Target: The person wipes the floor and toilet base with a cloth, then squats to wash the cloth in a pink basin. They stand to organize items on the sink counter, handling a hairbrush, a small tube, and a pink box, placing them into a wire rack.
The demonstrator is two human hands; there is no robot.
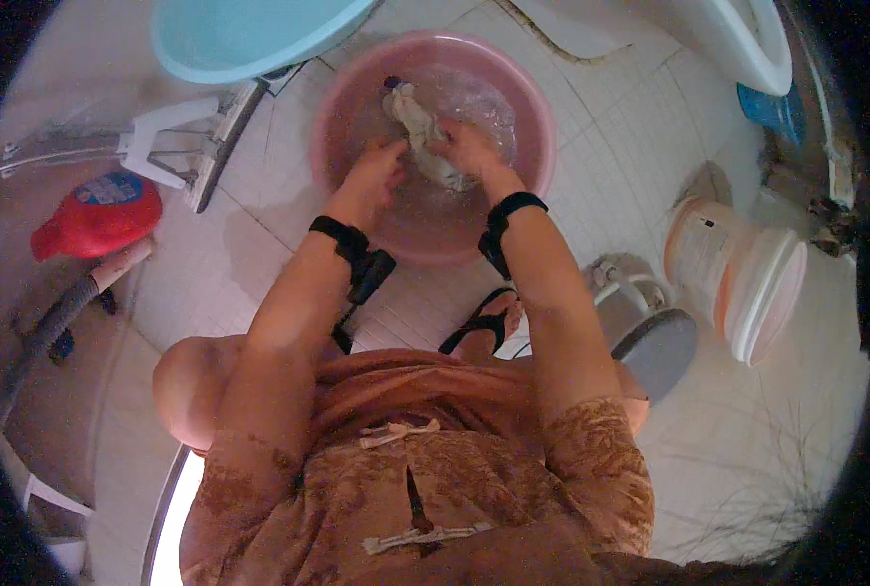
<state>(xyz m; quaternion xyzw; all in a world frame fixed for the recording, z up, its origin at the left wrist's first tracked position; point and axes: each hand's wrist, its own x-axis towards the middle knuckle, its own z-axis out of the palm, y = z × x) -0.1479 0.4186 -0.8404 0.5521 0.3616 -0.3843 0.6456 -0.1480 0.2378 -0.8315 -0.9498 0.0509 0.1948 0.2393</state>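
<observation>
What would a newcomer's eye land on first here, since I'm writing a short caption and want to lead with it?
Probably the pink basin of water at upper center, where the right hand touches a pale wet cloth and the left hand is close beside it. Next, perhaps, the bright red bottle at the left, then the light blue tub at the top edge, left of center.

Basin (540, 127) is tagged pink, cloth (415, 119) off-white (dark tip (393, 83)), left bottle (112, 220) red, far tub (249, 44) pale blue.
</observation>
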